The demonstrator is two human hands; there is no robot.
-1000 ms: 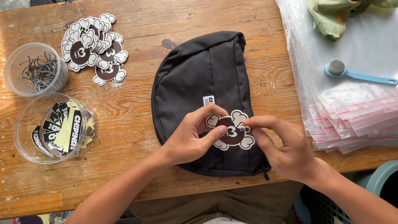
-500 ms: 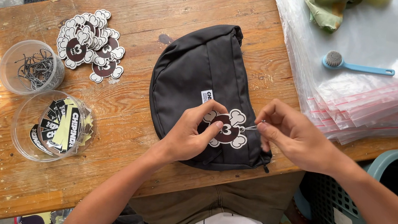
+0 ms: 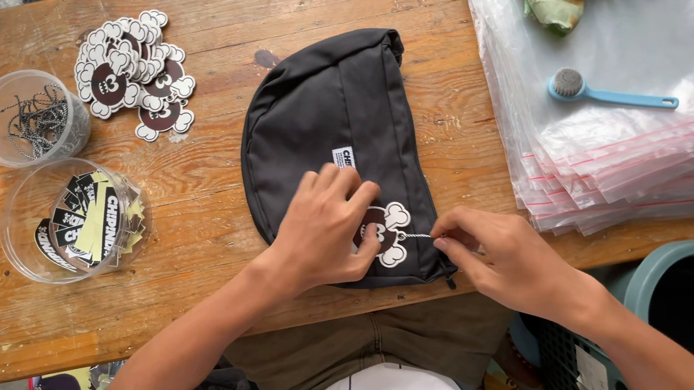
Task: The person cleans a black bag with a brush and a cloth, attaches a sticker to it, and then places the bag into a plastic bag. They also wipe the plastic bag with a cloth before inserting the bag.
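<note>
A black fabric pouch (image 3: 329,122) lies on the wooden table (image 3: 231,57). On its near end rests a dark brown and white shaped tag (image 3: 385,229) with a thin string (image 3: 418,237) running right. My left hand (image 3: 327,228) presses down on the tag and the pouch. My right hand (image 3: 507,259) pinches the string's end at the pouch's right corner, fingers closed on it.
A pile of similar shaped tags (image 3: 132,76) lies at the back left. Two clear plastic cups stand at the left: one with black strings (image 3: 32,119), one with black and yellow labels (image 3: 79,219). Stacked clear zip bags (image 3: 636,142) carry a blue brush (image 3: 611,95). A teal basket (image 3: 688,290) stands at the right.
My right hand has drawn to the right, pulling the string out from the tag. My left hand has shifted onto the tag and holds it flat.
</note>
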